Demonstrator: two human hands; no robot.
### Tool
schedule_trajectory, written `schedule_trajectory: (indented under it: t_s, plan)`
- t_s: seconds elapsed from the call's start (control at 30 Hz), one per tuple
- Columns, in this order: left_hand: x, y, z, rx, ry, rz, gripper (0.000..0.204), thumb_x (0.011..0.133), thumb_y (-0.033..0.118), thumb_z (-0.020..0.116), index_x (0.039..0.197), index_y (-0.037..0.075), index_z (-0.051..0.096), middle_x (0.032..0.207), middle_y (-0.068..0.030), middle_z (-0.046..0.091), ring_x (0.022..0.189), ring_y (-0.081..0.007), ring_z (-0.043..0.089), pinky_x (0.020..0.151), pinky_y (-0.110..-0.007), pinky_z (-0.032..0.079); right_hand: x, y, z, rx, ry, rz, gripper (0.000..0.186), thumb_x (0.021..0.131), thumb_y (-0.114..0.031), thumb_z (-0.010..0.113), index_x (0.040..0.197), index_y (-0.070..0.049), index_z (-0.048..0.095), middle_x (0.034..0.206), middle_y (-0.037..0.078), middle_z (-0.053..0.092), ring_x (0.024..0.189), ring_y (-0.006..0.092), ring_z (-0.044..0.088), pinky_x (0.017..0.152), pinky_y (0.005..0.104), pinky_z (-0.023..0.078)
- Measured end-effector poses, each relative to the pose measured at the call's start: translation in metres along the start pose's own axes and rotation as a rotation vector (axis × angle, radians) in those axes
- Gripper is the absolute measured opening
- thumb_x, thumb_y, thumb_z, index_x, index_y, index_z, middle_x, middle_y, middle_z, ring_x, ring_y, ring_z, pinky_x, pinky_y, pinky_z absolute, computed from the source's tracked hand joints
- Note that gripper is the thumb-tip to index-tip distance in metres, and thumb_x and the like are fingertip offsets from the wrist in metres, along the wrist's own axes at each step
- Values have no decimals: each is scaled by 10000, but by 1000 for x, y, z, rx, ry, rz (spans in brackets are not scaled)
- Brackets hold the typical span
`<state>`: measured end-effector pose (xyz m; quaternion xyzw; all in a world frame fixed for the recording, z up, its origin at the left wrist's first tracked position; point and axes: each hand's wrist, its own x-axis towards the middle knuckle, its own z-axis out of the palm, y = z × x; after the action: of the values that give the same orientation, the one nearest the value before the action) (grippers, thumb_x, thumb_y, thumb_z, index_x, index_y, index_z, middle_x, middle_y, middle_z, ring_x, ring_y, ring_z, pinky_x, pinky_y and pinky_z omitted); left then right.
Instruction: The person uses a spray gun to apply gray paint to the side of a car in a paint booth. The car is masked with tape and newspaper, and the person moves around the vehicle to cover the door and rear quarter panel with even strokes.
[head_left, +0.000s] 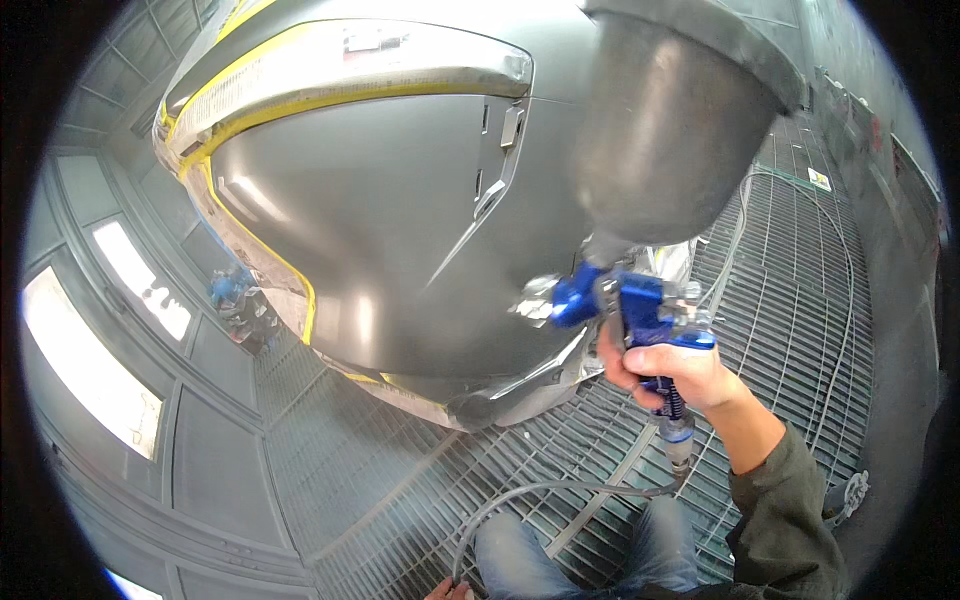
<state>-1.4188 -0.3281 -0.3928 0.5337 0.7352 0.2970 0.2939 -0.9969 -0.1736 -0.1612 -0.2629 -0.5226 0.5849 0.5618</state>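
Observation:
My right hand (pixel 680 375) is wrapped around the grip of a blue spray gun (pixel 640 300). A large grey cup (pixel 670 140) sits on top of the gun, and its silver nozzle points left. Just beyond the nozzle is a grey vehicle body panel (pixel 370 230), smooth and shiny, with a gap between them. From the bottom of the grip a grey air hose (pixel 540 487) curves down and left. At the lower edge my left hand (pixel 450 590) has its fingers closed around that hose; most of this hand is cut off.
Yellow masking tape (pixel 309 310) and paper border the panel. Metal floor grating (pixel 780 290) lies below, with another thin hose (pixel 850 270) looping over it at right. A grey wall (pixel 900 230) rises at right; panelled walls with bright lights (pixel 95 360) stand at left.

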Motion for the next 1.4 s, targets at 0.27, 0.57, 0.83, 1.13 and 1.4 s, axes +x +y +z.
schedule_trajectory:
  t_s: [0.27,0.57,0.83,1.13,1.4]
  plan:
    - [-2,16,27,46,-122,129,299,910,142,636,1140,-46,675,1010,-177,738,911,-223,694,827,-334,531,23,-43,-59,-304,405,-166,246,827,-215,585,907,13,631,697,77,572,512,107,478,405,236,380]
    - [-2,53,74,-5,-258,-15,411,871,236,727,1173,-37,672,1045,-197,730,954,-205,701,850,-340,530,33,-83,-190,-496,832,-317,194,811,-150,598,670,-17,597,660,57,587,485,123,507,419,264,415]
    - [-1,13,54,321,-195,373,287,921,189,647,1141,13,696,1079,-195,710,948,-360,679,861,-377,524,25,-62,-167,-443,920,-393,273,835,-188,623,980,25,713,760,96,650,588,154,582,451,283,488]
    - [-22,28,1,-7,-123,-78,338,927,104,632,1214,-74,628,972,-151,733,792,-201,634,759,-335,530,-23,-19,-55,-157,339,-296,340,865,-122,552,1163,28,616,1028,156,700,908,250,692,527,317,577]
    - [2,-25,-18,125,-261,-53,351,941,75,620,1251,-85,587,1054,-183,710,931,-225,658,810,-362,521,-52,25,-17,-201,540,-292,307,894,-239,600,1085,0,603,922,104,631,827,183,637,466,266,543]
